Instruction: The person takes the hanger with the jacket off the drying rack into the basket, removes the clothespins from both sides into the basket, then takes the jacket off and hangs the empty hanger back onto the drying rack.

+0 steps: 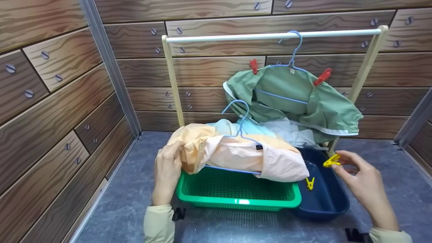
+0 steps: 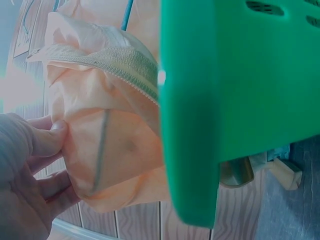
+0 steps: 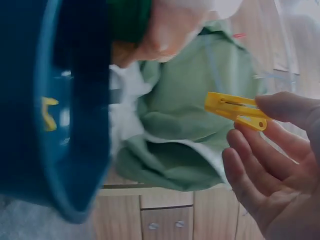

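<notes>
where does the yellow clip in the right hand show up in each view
Head: the clip is right of centre, below mid-height, pinched in the right hand.
Left wrist: not in it.
Right wrist: right of centre, near mid-height, at the thumb and fingertips.
Shared landmark: the peach garment, near centre in head, left half in left wrist, top in right wrist.

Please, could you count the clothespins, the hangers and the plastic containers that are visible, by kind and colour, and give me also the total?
Yellow clothespins: 2
Red clothespins: 2
Blue hangers: 2
Green basket: 1
Dark blue basin: 1
Total: 8
</notes>
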`<state>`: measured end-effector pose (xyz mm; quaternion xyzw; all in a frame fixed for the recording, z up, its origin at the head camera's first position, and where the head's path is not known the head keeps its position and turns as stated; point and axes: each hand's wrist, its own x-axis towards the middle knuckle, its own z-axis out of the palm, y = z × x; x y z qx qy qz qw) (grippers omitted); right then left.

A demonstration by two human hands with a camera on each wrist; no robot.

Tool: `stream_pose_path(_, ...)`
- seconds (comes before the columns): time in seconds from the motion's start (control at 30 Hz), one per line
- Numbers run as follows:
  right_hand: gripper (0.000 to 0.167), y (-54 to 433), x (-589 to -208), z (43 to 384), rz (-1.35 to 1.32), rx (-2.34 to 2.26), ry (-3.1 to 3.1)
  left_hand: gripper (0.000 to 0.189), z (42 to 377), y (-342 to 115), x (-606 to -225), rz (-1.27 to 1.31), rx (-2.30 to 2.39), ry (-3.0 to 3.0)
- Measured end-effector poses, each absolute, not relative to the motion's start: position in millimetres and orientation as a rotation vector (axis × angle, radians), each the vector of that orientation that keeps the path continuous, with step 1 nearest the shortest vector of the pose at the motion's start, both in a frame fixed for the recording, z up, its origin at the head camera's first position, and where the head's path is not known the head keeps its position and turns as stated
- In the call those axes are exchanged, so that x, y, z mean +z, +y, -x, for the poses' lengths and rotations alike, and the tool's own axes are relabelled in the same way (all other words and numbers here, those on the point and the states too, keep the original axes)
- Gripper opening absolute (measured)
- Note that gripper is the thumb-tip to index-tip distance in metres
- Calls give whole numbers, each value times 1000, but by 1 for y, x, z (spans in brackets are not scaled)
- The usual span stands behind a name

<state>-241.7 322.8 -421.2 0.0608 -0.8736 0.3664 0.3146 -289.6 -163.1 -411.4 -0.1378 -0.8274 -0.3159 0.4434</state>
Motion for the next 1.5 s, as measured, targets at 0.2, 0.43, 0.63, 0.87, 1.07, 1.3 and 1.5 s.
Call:
stream_pose_path(0.2, 40, 324, -428, 250, -133, 924, -2403, 14, 289, -163, -410, 346, -801, -2045)
stream_pose_path(0.43, 50, 321, -430, 256, -63, 869, -2457, 13, 290, -162, -408, 342, -810, -2057)
stream_pose_path(0.63, 55, 298, -420, 251, -140, 888, -2436, 14, 289, -162, -408, 328, -807, -2038)
stream_pose_path(0.87, 46, 255, -409, 247, -354, 913, -2285, 15, 290, -159, -409, 348, -785, -2028)
stream_pose_path(1.07, 50, 212, -407, 250, -467, 987, -2230, 13, 291, -158, -410, 358, -758, -2024)
stream_pose_path(1.3, 63, 175, -418, 257, -435, 911, -2208, 12, 291, -157, -412, 367, -741, -2025)
stream_pose_path(1.5, 63, 156, -425, 261, -213, 822, -2221, 12, 290, -156, -412, 387, -728, -2038)
